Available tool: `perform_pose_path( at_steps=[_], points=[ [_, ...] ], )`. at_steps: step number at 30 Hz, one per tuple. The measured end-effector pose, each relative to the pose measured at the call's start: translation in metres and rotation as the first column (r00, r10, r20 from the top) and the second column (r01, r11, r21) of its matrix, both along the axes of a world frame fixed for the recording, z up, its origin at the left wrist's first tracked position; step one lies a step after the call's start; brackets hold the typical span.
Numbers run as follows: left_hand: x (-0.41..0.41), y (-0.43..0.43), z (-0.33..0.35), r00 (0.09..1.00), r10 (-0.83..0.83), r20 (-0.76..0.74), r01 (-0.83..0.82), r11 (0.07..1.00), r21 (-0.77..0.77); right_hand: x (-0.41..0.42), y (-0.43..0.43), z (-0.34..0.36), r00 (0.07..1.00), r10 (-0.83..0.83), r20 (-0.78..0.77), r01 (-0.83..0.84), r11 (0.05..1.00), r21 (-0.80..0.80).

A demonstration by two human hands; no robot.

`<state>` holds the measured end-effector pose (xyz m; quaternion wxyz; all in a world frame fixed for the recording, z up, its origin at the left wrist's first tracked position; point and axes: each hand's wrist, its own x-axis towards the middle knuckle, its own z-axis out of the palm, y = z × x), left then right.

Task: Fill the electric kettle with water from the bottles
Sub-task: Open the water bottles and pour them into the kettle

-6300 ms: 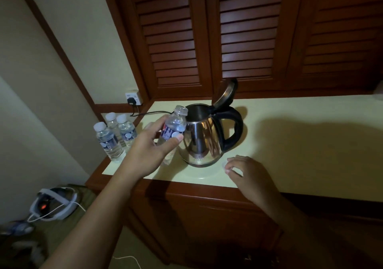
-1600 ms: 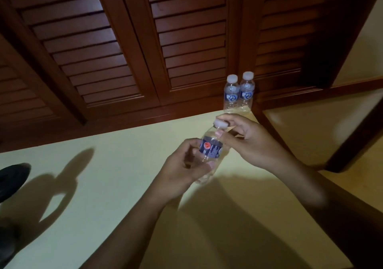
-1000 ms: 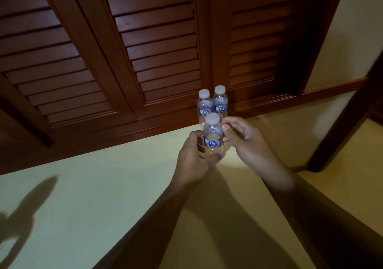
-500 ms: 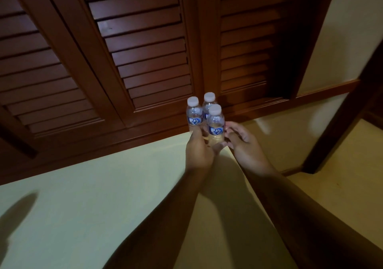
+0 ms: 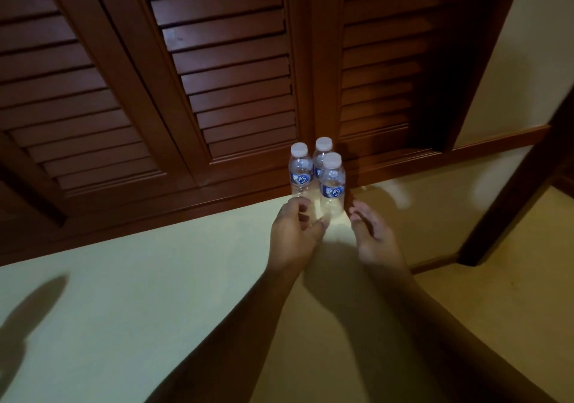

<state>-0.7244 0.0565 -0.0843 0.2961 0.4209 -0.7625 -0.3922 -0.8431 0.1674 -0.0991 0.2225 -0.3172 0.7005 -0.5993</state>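
three capped bottles are seen standing upright in a tight cluster at the far edge of the pale surface (image 5: 155,278), close against the louvred doors (image 5: 233,76): the front bottle (image 5: 332,185), the left bottle (image 5: 300,172) and the rear bottle (image 5: 320,157), touching or nearly so. they are judged to be grouped there so that they are kept together and out of the way of the pouring. the left hand (image 5: 293,238) is held just before the bases of the front and left bottles, its grip loosely curled and closed on nothing; whether the thumb touches the plastic cannot be told. the right hand (image 5: 374,241) is held just to the right of the front bottle, its grip relaxed and spread, with nothing in it. the hands are placed either side of that bottle, as is done when a bottle is steadied on the surface or is about to be taken. the electric kettle is not in view, so its fill cannot be judged; the water levels in the bottles cannot be read in the dim light.
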Motion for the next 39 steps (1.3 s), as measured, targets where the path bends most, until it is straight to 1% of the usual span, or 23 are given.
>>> perform_pose_path(
  at_steps=[2, 4, 7, 9, 11, 12, 13, 14, 15, 17, 20, 23, 26, 31, 35, 37, 39],
  points=[
    [0.027, 0.009, 0.000, 1.000, -0.007, -0.015, 0.006, 0.998, -0.056, 0.020, 0.019, 0.001, 0.992, 0.054, -0.116, -0.050, 0.998, 0.038],
    [0.061, 0.019, -0.001, 1.000, -0.027, -0.006, 0.026, 0.995, -0.100, 0.043, 0.032, 0.003, 0.962, 0.164, -0.218, -0.149, 0.985, 0.087],
    [0.119, 0.037, -0.001, 0.998, -0.030, 0.046, 0.038, 0.983, -0.182, 0.085, 0.038, 0.005, 0.868, 0.345, -0.356, -0.288, 0.935, 0.205],
    [0.161, 0.051, 0.002, 0.998, -0.008, 0.057, 0.021, 0.971, -0.236, 0.118, 0.039, 0.006, 0.794, 0.451, -0.408, -0.378, 0.892, 0.249],
    [0.201, 0.065, 0.005, 0.998, 0.039, 0.046, -0.025, 0.963, -0.268, 0.150, 0.038, 0.007, 0.731, 0.541, -0.416, -0.490, 0.840, 0.233],
    [0.230, 0.072, 0.005, 0.996, 0.086, 0.036, -0.073, 0.958, -0.276, 0.175, 0.034, 0.006, 0.689, 0.599, -0.409, -0.564, 0.797, 0.217],
    [0.250, 0.078, 0.004, 0.992, 0.119, 0.034, -0.104, 0.953, -0.285, 0.191, 0.033, 0.004, 0.671, 0.629, -0.393, -0.608, 0.770, 0.194],
    [0.261, 0.081, 0.002, 0.991, 0.130, 0.029, -0.117, 0.951, -0.286, 0.201, 0.033, 0.003, 0.674, 0.634, -0.379, -0.622, 0.764, 0.171],
    [0.282, 0.087, 0.000, 0.986, 0.165, 0.029, -0.151, 0.948, -0.282, 0.218, 0.031, 0.001, 0.659, 0.652, -0.376, -0.651, 0.744, 0.149],
    [0.327, 0.102, -0.003, 0.967, 0.254, 0.025, -0.238, 0.933, -0.270, 0.259, 0.027, -0.002, 0.593, 0.702, -0.395, -0.721, 0.681, 0.127],
    [0.391, 0.126, -0.010, 0.924, 0.381, 0.025, -0.363, 0.896, -0.255, 0.316, 0.023, -0.001, 0.465, 0.791, -0.397, -0.820, 0.554, 0.144],
    [0.449, 0.150, -0.010, 0.865, 0.501, 0.034, -0.476, 0.839, -0.264, 0.371, 0.021, 0.001, 0.352, 0.842, -0.409, -0.887, 0.440, 0.142],
    [0.504, 0.172, -0.009, 0.805, 0.592, 0.037, -0.561, 0.780, -0.279, 0.426, 0.023, 0.004, 0.262, 0.868, -0.422, -0.925, 0.350, 0.146],
    [0.596, 0.197, -0.009, 0.730, 0.682, -0.027, -0.662, 0.697, -0.276, 0.523, 0.032, 0.008, 0.203, 0.869, -0.451, -0.959, 0.269, 0.087],
    [0.678, 0.196, -0.010, 0.694, 0.719, -0.037, -0.696, 0.656, -0.291, 0.607, 0.031, 0.009, 0.165, 0.852, -0.497, -0.969, 0.234, 0.079],
    [0.718, 0.189, -0.010, 0.685, 0.728, -0.035, -0.704, 0.648, -0.292, 0.650, 0.025, 0.009, 0.162, 0.835, -0.526, -0.963, 0.251, 0.101],
    [0.754, 0.178, -0.009, 0.677, 0.736, -0.024, -0.705, 0.638, -0.309, 0.691, 0.012, 0.009, 0.142, 0.792, -0.594, -0.943, 0.291, 0.163]
  ],
)
